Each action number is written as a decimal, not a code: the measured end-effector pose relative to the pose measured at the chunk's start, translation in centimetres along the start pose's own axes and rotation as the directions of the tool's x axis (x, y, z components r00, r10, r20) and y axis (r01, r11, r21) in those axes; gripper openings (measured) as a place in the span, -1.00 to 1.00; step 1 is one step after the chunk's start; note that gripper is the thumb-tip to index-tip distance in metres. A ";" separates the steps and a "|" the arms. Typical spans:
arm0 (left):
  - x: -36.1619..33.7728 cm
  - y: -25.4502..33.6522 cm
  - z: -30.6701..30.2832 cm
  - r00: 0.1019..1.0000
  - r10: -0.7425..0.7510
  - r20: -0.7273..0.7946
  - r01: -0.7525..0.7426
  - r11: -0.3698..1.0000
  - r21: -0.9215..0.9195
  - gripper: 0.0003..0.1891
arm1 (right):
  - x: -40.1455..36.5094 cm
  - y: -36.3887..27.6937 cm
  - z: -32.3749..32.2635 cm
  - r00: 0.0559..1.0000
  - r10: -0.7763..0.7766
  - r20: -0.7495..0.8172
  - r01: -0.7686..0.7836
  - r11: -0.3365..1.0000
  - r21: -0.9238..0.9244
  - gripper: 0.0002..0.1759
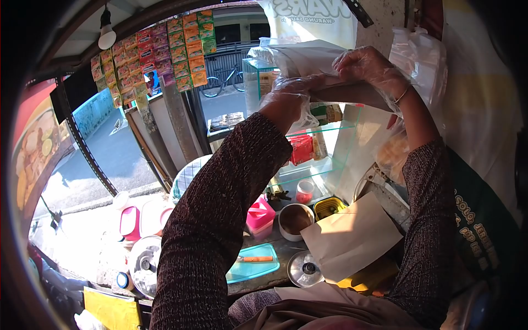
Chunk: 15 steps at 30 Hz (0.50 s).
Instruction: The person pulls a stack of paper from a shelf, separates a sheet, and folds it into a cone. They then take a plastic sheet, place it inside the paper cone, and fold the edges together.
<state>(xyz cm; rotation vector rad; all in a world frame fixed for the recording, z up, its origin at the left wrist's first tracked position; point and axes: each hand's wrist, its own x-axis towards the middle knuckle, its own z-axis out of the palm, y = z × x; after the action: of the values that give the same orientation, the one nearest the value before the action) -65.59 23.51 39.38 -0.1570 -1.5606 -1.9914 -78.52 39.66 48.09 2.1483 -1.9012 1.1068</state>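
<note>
Both my hands wear thin clear plastic gloves and are raised in front of a glass display case (258, 71). My left hand (289, 93) and my right hand (368, 66) hold a bundle of white wrapping paper sheets (308, 58) and brown paper (352, 93) at the top of the case. The fingers of both hands pinch the sheets' edges. My sleeves are dark and knitted. A sheet of brown paper (352, 236) lies flat on the counter below my right arm.
On the counter stand a white bowl with brown sauce (295, 220), a pink lidded box (259, 215), a teal tray with an orange-handled knife (254, 265), a metal lid (305, 268) and a yellow container (329, 207). Sachet strips (165, 52) hang at the window.
</note>
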 end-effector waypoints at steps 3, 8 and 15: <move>0.0 -0.1 0.0 1.000 -0.015 -0.021 0.015 1.000 -0.014 -0.62 | 0.1 0.2 0.1 1.000 0.006 0.022 -0.006 0.999 0.034 -0.86; -0.3 0.3 -0.5 1.000 -0.005 0.012 0.003 0.993 0.114 -0.60 | -0.1 -0.3 0.0 0.999 0.046 0.000 -0.046 0.997 0.060 -0.83; 0.8 0.0 -0.2 0.997 -0.058 -0.056 0.058 0.998 0.012 -0.62 | -0.7 -2.3 -1.6 0.968 0.158 -0.196 -0.151 0.987 0.052 -0.78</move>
<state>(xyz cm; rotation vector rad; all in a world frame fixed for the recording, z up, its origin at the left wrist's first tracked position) -66.17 22.98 39.69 -0.0512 -1.5594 -2.0120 -77.19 41.56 49.77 1.8497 -1.9967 1.3383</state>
